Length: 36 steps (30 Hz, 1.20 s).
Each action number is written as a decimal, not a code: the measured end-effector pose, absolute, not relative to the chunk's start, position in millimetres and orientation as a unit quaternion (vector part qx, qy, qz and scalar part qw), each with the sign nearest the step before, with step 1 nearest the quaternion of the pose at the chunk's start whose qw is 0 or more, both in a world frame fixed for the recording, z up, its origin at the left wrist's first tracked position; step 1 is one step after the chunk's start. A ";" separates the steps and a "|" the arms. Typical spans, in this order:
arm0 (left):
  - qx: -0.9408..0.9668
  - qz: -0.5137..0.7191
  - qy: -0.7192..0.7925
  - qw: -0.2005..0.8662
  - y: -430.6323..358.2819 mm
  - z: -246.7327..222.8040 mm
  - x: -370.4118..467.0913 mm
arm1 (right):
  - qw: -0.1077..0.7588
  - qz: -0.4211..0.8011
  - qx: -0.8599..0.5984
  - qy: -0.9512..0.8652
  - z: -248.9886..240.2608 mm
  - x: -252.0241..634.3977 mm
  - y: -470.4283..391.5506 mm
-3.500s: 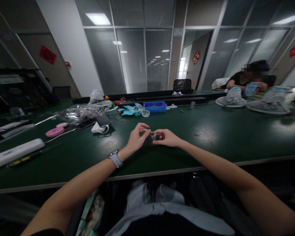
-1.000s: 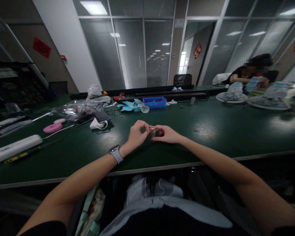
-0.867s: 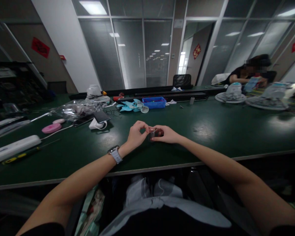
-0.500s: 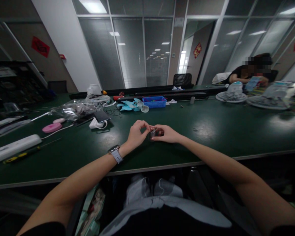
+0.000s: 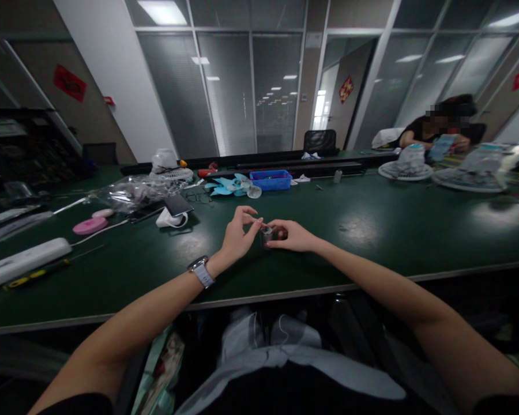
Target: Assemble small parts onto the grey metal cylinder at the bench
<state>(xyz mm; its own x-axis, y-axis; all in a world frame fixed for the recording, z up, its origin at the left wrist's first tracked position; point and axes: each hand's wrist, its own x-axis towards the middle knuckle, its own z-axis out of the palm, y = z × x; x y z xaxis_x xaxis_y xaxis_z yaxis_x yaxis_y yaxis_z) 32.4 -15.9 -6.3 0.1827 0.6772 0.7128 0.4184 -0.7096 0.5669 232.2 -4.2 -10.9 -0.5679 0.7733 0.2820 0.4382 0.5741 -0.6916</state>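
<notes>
A small grey cylinder (image 5: 267, 234), shiny at its top rim, stands upright near the front middle of the green table (image 5: 315, 265). My right hand (image 5: 294, 235) is closed around its right side, thumb low at the front and fingers behind. At the cylinder's upper left is my left hand (image 5: 240, 233), its thumb tip close to the rim. The left index finger is raised apart from the thumb, and I see nothing held there. Whether the left fingertips touch the cylinder is too small to tell.
Behind my hands are a blue tray (image 5: 271, 179), light-blue fan blades (image 5: 231, 185) and a white adapter (image 5: 171, 218). A power strip (image 5: 26, 262), a yellow-black screwdriver (image 5: 37, 274) and a pink oval (image 5: 89, 226) lie left. White fan parts (image 5: 409, 167) and a person (image 5: 441, 127) are at right.
My left fingers have spread from a bent, pinched pose at the cylinder's top, the index finger lifting away. My right hand keeps its hold on the cylinder.
</notes>
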 end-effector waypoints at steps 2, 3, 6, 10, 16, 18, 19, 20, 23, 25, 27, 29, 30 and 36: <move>0.753 0.530 0.365 0.137 -16.0 -6.8 32.4 | 0.291 0.287 -0.365 -0.837 -10.8 232.6 -4.2; 0.756 0.526 0.361 0.144 -16.4 -7.0 32.5 | 0.291 0.287 -0.365 -0.836 -10.6 232.7 -4.2; 0.781 0.503 0.337 0.155 -18.2 -7.6 33.4 | 0.293 0.289 -0.359 -0.837 -10.3 232.8 -4.2; 0.781 0.500 0.338 0.162 -18.5 -7.9 33.8 | 0.296 0.295 -0.356 -0.836 -10.0 232.6 -4.4; 0.767 0.512 0.350 0.164 -18.8 -5.5 33.0 | 0.294 0.300 -0.360 -0.833 -9.2 231.8 -5.7; 0.784 0.497 0.337 0.159 -20.4 -4.6 33.5 | 0.298 0.300 -0.357 -0.833 -8.6 231.4 -6.6; 0.792 0.489 0.331 0.156 -21.1 -4.4 33.9 | 0.300 0.300 -0.352 -0.834 -8.2 231.2 -7.1; 0.797 0.484 0.328 0.152 -21.5 -4.4 34.2 | 0.302 0.300 -0.348 -0.835 -7.8 231.0 -7.5; 0.795 0.488 0.330 0.142 -20.8 -5.6 34.7 | 0.301 0.292 -0.348 -0.839 -7.5 231.0 -7.8; 0.786 0.500 0.335 0.142 -19.6 -6.6 35.1 | 0.296 0.280 -0.360 -0.839 -8.1 231.5 -7.0; 0.780 0.507 0.337 0.142 -19.3 -6.4 36.1 | 0.293 0.272 -0.365 -0.841 -9.0 232.1 -6.1; 0.774 0.519 0.335 0.137 -20.1 -4.9 37.1 | 0.293 0.270 -0.365 -0.842 -9.8 232.5 -5.5; 0.769 0.528 0.335 0.132 -20.5 -4.0 37.3 | 0.293 0.270 -0.366 -0.841 -10.0 232.6 -5.3; 0.734 0.525 0.424 0.079 -9.3 -9.6 23.6 | 0.292 0.283 -0.371 -0.835 -9.5 232.9 -5.6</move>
<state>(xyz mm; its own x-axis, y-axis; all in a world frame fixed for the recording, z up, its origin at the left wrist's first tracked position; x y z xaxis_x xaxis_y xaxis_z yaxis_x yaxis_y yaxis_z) 23.6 -9.3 -9.6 0.0899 0.7048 0.7036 0.5400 -0.6281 0.5602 232.9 -5.6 -9.5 -0.5547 0.7844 0.2777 0.4547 0.5652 -0.6883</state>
